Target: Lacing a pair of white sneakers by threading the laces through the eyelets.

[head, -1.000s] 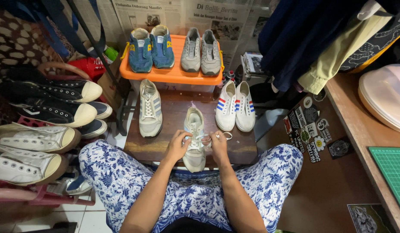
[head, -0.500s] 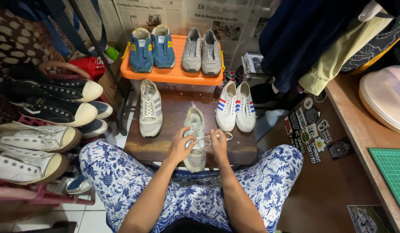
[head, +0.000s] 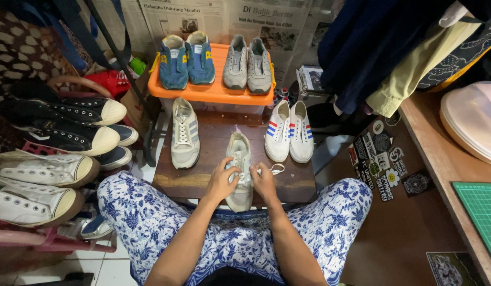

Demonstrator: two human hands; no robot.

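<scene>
1. A low wooden table (head: 203, 182) stands before the seated person's knees in blue-and-white floral trousers (head: 330, 222).
2. An orange plastic tray (head: 213, 92) behind it carries a blue sneaker pair (head: 187, 61) and a grey pair (head: 248, 64).
3. A beige sneaker (head: 239, 172) lies at the table's front edge, toe towards the person.
4. The left hand (head: 220, 182) grips that shoe's left side, fingers curled on it.
5. The right hand (head: 265, 182) pinches its white lace (head: 274, 169), which loops out to the right.
</scene>
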